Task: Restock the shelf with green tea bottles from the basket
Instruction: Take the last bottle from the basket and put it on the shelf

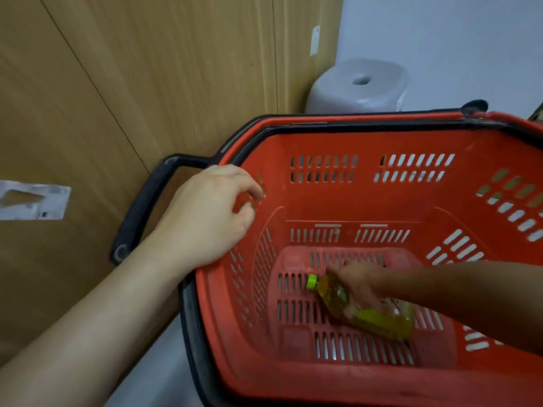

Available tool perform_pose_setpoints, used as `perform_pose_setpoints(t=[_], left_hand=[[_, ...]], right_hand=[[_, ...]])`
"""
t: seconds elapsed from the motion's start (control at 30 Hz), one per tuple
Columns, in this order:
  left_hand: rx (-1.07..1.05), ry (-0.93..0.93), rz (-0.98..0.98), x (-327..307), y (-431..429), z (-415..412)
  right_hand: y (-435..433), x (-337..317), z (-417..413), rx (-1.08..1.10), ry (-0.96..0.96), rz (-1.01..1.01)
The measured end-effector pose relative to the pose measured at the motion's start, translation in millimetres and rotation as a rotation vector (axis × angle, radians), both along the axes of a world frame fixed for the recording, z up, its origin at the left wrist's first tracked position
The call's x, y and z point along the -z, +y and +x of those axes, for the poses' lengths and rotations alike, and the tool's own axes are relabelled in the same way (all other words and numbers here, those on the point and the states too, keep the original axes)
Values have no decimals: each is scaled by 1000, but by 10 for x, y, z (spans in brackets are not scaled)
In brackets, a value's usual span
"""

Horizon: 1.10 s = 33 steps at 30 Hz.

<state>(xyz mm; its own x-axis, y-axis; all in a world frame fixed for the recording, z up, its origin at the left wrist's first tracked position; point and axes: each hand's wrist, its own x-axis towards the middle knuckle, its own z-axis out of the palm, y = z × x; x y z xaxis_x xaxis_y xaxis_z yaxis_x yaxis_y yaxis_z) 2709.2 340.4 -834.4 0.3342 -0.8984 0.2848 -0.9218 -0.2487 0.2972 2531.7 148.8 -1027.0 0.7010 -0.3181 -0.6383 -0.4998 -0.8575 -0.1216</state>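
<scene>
In the head view, one clear plastic green tea bottle with a lime cap is seen lying on the floor of the red slotted plastic basket, toward its near right corner. The bottle is gripped round its shoulder by the right hand. The left hand is held loosely curled and empty over the left rim. No other bottle is seen, so restocking is judged nearly done. The shelf is not shown.

2 bare forearms, unsleeved, with 2 bare hands.

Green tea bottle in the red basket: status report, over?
Right hand grips the green-capped clear plastic tea bottle, lying on the red plastic basket floor. Left hand at basket rim, fingers loose, empty. Nothing blocking.
</scene>
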Motion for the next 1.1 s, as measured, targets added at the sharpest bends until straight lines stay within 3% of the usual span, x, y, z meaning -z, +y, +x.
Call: perform_pose_setpoints(t=[0.23, 0.5, 0.6, 0.73, 0.87, 0.93, 1.1], left_hand=[[-30, 111, -84, -10, 53, -19], [-58, 483, -180, -456, 193, -300], [-155, 362, -263, -705, 256, -465], [-249, 210, -547, -1041, 515, -300], [-265, 187, -792, -1482, 951, -78], [-271, 170, -858, -1663, 1166, -6], [-332, 15, -885, -2034, 1748, 225]], right_hand=[[84, -1338, 366, 168, -531, 137], [556, -2730, 589, 413, -1164, 242], [830, -3092, 700, 369, -1300, 219], [1217, -3545, 880, 241, -1415, 278], [1592, -3928, 1025, 89, -1452, 394], [1857, -4067, 1136, -6, -1457, 382], [2399, -4346, 1566, -32, -1703, 414]])
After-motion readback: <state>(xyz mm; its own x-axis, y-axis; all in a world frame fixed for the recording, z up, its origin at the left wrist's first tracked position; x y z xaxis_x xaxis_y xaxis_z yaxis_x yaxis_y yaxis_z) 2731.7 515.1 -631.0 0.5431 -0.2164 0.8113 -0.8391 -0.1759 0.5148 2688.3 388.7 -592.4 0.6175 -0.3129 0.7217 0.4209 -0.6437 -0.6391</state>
